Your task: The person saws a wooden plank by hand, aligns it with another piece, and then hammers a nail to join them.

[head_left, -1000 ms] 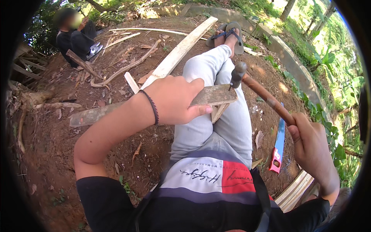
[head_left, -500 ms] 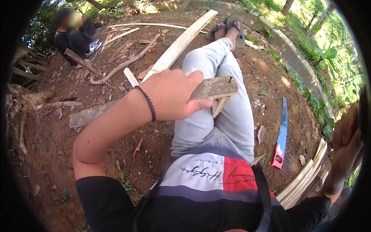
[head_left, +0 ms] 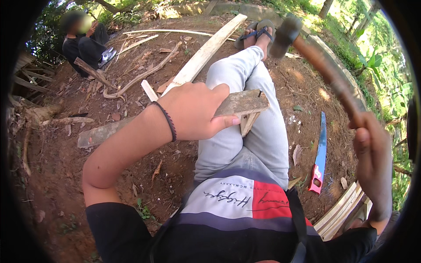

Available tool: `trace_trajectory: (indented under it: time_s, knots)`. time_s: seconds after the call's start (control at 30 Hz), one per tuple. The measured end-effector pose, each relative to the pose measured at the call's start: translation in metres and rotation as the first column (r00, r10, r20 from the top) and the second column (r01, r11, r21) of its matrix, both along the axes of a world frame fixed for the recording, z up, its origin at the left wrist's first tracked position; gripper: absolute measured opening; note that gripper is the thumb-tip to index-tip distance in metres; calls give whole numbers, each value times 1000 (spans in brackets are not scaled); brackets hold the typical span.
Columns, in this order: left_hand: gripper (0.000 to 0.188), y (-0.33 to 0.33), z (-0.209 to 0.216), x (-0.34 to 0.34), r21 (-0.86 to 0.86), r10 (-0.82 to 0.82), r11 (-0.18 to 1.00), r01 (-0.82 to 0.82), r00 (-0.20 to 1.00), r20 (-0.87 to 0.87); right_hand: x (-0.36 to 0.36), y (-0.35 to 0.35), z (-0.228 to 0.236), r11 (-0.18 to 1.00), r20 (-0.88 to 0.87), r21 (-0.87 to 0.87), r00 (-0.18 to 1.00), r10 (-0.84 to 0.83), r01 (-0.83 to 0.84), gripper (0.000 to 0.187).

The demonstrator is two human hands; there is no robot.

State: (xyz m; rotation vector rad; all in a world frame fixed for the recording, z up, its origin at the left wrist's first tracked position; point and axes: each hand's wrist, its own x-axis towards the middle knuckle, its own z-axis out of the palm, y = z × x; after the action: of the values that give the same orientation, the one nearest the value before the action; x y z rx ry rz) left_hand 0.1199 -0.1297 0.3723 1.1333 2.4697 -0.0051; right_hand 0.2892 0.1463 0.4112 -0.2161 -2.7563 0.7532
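My left hand (head_left: 195, 111) grips a weathered plank (head_left: 243, 104) that lies across my legs, its far end reaching out to the left past my forearm. A dark nail (head_left: 260, 93) sticks up from the plank's right end. Under that end shows a paler wooden piece (head_left: 248, 123), set at an angle. On the right, my right hand (head_left: 372, 151) is wrapped round the wooden handle of a hammer (head_left: 326, 65). The hammer is raised, its dark head up near my feet, apart from the nail and blurred by motion.
A handsaw (head_left: 320, 151) with a red handle lies on the dirt to my right. Several wooden strips (head_left: 340, 212) are stacked nearer me. Ahead lies a long pale board (head_left: 206, 55), with a curved branch (head_left: 142, 74) to its left. Another person (head_left: 83, 41) sits at the far left.
My right hand has come down and inward from the right edge, and the hammer has swung into view. My left hand and the plank have barely moved.
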Motion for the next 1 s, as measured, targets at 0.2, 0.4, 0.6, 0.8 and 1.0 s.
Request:
trace_trajectory:
  time_s: [0.2, 0.4, 0.6, 0.8, 1.0]
  knots:
    - [51, -5, -9, 2, 66, -12, 998, 11, 1000, 19, 5, 3, -12, 964, 158, 33, 954, 255, -264, 39]
    - [50, -11, -10, 2, 79, -20, 997, 20, 1000, -2, 9, 23, 2, 777, -184, -611, 982, 49, -153, 40]
    - [53, 3, 3, -3, 10, 12, 1000, -12, 1000, 28, -9, 11, -22, 963, -4, 63, 965, 261, -261, 43]
    - [53, 0, 0, 1, 6, 14, 1000, -14, 1000, 28, -3, 8, -34, 920, 252, 107, 905, 342, -378, 41]
    - [55, -5, -4, 2, -1, 42, 999, -42, 996, 76, 1, 12, -17, 897, -98, -428, 992, 73, -108, 42]
